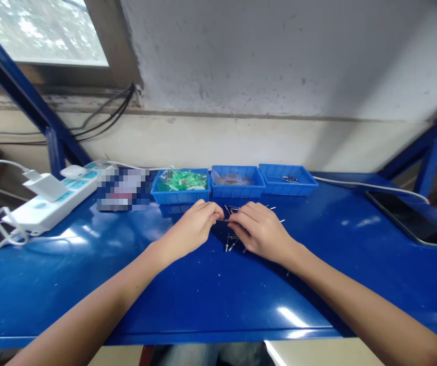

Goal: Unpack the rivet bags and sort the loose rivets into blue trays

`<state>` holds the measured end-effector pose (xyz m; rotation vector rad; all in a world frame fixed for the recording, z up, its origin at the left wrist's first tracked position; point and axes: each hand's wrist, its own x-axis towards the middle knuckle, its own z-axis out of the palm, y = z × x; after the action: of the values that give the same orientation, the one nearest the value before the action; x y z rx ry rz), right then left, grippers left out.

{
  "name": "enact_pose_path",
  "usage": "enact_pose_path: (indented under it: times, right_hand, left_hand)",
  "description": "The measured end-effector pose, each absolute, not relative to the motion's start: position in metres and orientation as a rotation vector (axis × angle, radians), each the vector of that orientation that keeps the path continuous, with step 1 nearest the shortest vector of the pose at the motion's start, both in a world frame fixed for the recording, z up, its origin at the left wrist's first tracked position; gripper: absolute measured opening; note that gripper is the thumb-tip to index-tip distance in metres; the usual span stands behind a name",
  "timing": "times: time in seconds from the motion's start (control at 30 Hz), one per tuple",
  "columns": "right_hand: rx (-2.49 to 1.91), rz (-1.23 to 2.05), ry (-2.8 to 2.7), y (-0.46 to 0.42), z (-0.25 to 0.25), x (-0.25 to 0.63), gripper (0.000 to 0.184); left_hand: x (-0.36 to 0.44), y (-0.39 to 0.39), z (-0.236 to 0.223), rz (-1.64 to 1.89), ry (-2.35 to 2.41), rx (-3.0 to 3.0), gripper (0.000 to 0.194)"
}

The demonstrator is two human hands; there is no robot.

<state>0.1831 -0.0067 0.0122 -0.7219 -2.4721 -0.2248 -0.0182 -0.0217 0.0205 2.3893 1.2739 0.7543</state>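
Above the middle of the blue table, my left hand (197,223) pinches one end of a thin metal pin (222,220) that looks like a rivet. The other end sits between the fingertips of my right hand (258,226), so both hands are closed on it and its tips are hidden. Several similar loose metal pins (231,243) lie scattered on the table under and around my right hand, which covers part of the pile.
Behind the hands stand three blue bins: one with green bagged parts (182,179), one with a clear plastic bag (231,179), one with metal pins (289,179). A white power strip (43,211) with cables lies left; a phone (409,218) lies right.
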Motion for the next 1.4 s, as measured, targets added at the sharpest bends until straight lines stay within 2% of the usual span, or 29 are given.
enact_pose_path:
  times: [0.2, 0.4, 0.73, 0.87, 1.07, 1.27, 1.33, 1.4]
  right_hand:
    - [-0.761, -0.266, -2.431, -0.003, 0.015, 0.188, 0.021]
    - [-0.815, -0.242, -2.373, -0.003, 0.015, 0.187, 0.027]
    - [-0.744, -0.271, -2.374, -0.005, 0.015, 0.187, 0.018]
    - [-0.757, -0.243, -2.336, -0.002, 0.014, 0.188, 0.02]
    - [-0.745, -0.164, -2.321, -0.003, 0.017, 0.188, 0.023]
    - [-0.714, -0.194, -2.281, 0.0, 0.03, 0.199, 0.019]
    - [-0.841, -0.271, -2.096, 0.011, 0.036, 0.217, 0.02]
    - [-1.091, -0.389, -1.833, 0.027, 0.038, 0.241, 0.022]
  left_hand:
    - [-0.014, -0.025, 0.018, 0.866, 1.313, 2.191, 0.016]
    - [-0.011, -0.027, 0.019, 0.918, 1.33, 2.333, 0.007]
    - [-0.011, -0.028, 0.02, 0.862, 1.342, 2.384, 0.021]
    - [-0.009, -0.03, 0.02, 0.883, 1.386, 2.289, 0.014]
    - [-0.009, -0.03, 0.021, 0.939, 1.415, 2.275, 0.014]
    - [-0.006, -0.032, 0.024, 0.788, 1.497, 2.274, 0.021]
    - [-0.005, -0.034, 0.023, 0.64, 1.504, 2.327, 0.031]
    - [-0.005, -0.035, 0.021, 0.493, 1.453, 2.41, 0.032]
